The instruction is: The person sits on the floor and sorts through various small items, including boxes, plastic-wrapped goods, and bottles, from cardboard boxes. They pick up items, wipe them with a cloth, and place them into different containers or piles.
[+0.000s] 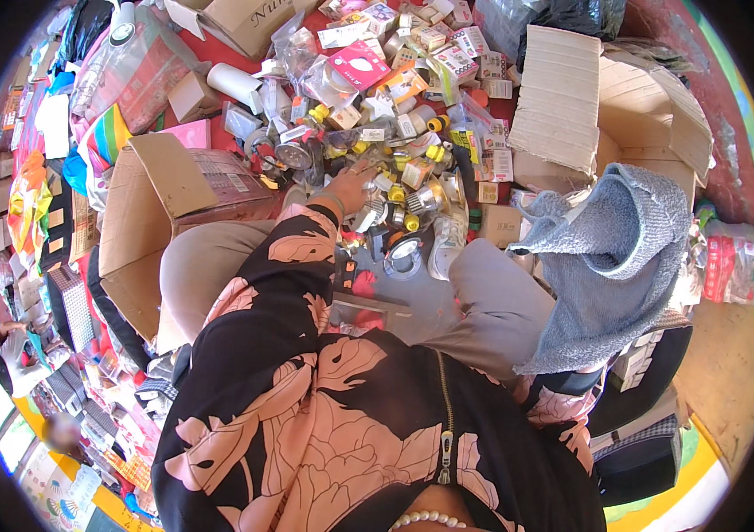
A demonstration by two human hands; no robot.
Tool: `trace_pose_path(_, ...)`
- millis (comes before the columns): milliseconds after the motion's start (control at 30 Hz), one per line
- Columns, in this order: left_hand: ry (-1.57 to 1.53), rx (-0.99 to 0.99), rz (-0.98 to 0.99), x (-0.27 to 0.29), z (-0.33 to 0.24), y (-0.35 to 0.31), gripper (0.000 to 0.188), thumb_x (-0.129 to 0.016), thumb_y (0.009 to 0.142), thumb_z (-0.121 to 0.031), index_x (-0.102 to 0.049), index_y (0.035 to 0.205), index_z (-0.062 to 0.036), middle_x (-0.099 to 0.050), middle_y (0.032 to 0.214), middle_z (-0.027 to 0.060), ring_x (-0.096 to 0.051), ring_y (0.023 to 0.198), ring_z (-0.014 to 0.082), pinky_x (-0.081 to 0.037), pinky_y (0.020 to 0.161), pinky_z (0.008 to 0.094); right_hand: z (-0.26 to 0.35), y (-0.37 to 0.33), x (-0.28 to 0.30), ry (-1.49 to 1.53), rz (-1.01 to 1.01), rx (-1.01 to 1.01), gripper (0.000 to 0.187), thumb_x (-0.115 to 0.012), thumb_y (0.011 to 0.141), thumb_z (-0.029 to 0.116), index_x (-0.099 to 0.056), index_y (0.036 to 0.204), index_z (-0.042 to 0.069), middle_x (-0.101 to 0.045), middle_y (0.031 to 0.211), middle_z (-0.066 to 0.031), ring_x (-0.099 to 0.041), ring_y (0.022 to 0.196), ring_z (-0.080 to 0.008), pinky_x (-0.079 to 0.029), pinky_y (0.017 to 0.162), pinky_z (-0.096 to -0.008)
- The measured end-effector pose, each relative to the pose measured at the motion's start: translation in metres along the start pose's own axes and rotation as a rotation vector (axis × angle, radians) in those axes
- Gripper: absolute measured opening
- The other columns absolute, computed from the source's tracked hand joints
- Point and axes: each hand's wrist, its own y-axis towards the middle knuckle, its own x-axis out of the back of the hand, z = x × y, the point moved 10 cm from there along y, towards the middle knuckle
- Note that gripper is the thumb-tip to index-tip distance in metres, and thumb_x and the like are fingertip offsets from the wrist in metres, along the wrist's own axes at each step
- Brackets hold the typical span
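My left hand [350,186] reaches forward into a heap of small goods, palm down, with its fingers stretched out over the items. Just beyond the fingertips lie several yellow-capped pieces and a small yellowish box [417,173]. A round lamp-like piece [293,155] lies to the left of the hand. Nearer to me is a clear ring-shaped piece [403,259]. A grey-blue towel [607,293] rises at my right side, over my right forearm. It hides my right hand, so I cannot see whether the fingers grip it.
An open cardboard box [137,222] stands by my left knee. Another open carton [558,97] is at the far right. Small printed boxes [457,62] and plastic bags fill the far side. A white shoe [448,244] is between my knees. Packed goods line the left.
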Motion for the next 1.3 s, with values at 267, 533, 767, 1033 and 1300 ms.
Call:
trace_pose_path(267, -0.018, 0.251, -0.296, 0.011, 0.038, -0.015, 0.049, -0.063, 0.073, -0.02, -0.052, 0.12, -0.0289, -0.044, 0.129, 0.0152, -0.035, 0.122, 0.0364, -0.034, 0.1, 0.0416, 0.015, 0.002, -0.012, -0.077, 0.046, 0.037, 0.034, -0.048, 0.09, 0.027, -0.049, 0.118, 0.007, -0.053, 0.111, -0.0078, -0.05, 0.101, -0.0208, -0.043, 0.085, -0.033)
trace_pose_path(533, -0.16, 0.369, -0.735, 0.101, 0.045, 0.016, 0.022, -0.056, 0.076, -0.024, -0.065, 0.09, -0.0088, -0.06, 0.1, 0.0143, -0.051, 0.098, 0.0345, -0.041, 0.088, 0.0428, 0.037, -0.003, -0.047, -0.188, 0.158, 0.082, 0.034, -0.048, 0.09, 0.026, -0.048, 0.118, 0.007, -0.053, 0.112, -0.0079, -0.05, 0.102, -0.0209, -0.043, 0.086, -0.0327)
trace_pose_path(767, -0.106, 0.419, -0.927, 0.222, 0.069, 0.093, 0.037, -0.059, 0.077, -0.027, -0.057, 0.103, -0.0008, -0.051, 0.114, 0.0199, -0.047, 0.107, 0.0368, -0.037, 0.093, 0.0426, 0.032, -0.072, -0.175, -0.336, 0.688, 0.036, 0.033, -0.048, 0.09, 0.025, -0.048, 0.118, 0.008, -0.052, 0.113, -0.008, -0.049, 0.103, -0.021, -0.043, 0.086, -0.0325)
trace_pose_path(1033, -0.268, 0.665, -0.546, 0.24, 0.145, 0.196, 0.095, -0.074, 0.057, -0.046, -0.032, 0.131, -0.0049, -0.031, 0.134, 0.0283, -0.034, 0.125, 0.0378, -0.03, 0.103, 0.04, 0.031, -0.064, -0.187, -0.447, 0.771, -0.093, 0.033, -0.048, 0.089, 0.024, -0.048, 0.118, 0.008, -0.052, 0.114, -0.0082, -0.049, 0.104, -0.0211, -0.042, 0.087, -0.0322)
trace_pose_path(1300, -0.556, 0.378, -0.574, 0.209, 0.142, 0.21, 0.09, -0.076, 0.055, -0.035, -0.037, 0.128, -0.0008, -0.057, 0.112, 0.0202, -0.056, 0.105, 0.0283, -0.043, 0.091, 0.032, 0.034, -0.035, -0.184, -0.49, 0.657, -0.098, 0.033, -0.048, 0.089, 0.023, -0.048, 0.118, 0.008, -0.052, 0.114, -0.0083, -0.048, 0.105, -0.0212, -0.042, 0.088, -0.0319)
